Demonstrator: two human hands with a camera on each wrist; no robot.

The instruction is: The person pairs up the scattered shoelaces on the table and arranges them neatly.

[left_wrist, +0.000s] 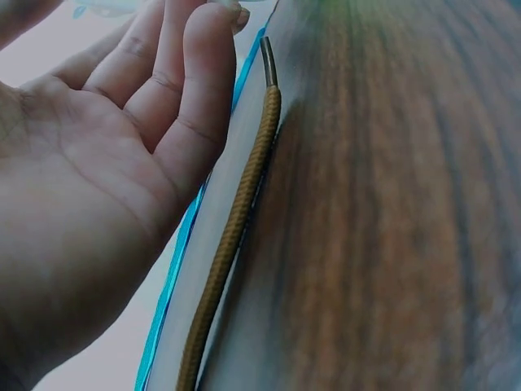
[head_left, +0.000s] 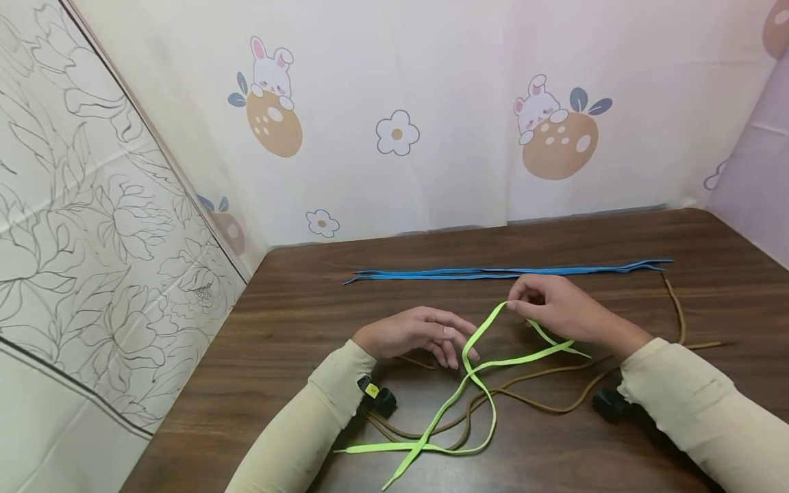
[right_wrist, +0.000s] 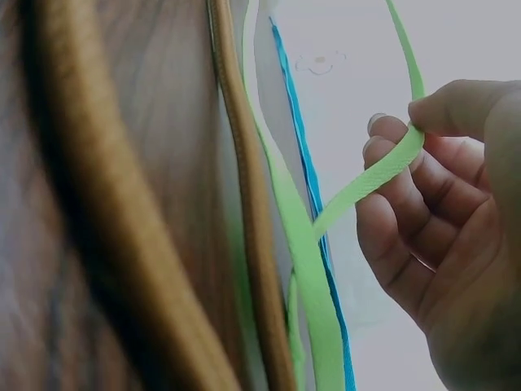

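Observation:
My right hand (head_left: 561, 308) pinches a flat neon-green shoelace (head_left: 382, 447) between thumb and fingers and lifts part of it off the table. In the right wrist view, the green lace (right_wrist: 303, 261) runs from below up to that pinch. The rest of it crosses itself and lies in a loop at the front. My left hand (head_left: 422, 333) has loosely bent fingers beside the raised stretch of lace; whether the fingertips touch it I cannot tell. Under both hands lies a round brown shoelace (head_left: 551, 409), whose tipped end (left_wrist: 269, 61) shows below my left palm.
Blue shoelaces (head_left: 444, 275) lie stretched side by side across the back of the dark wooden table (head_left: 296, 308). Brown lace ends reach past my right wrist. A patterned sheet (head_left: 456, 171) hangs behind the table, and a flower-print panel (head_left: 92, 205) stands to the left.

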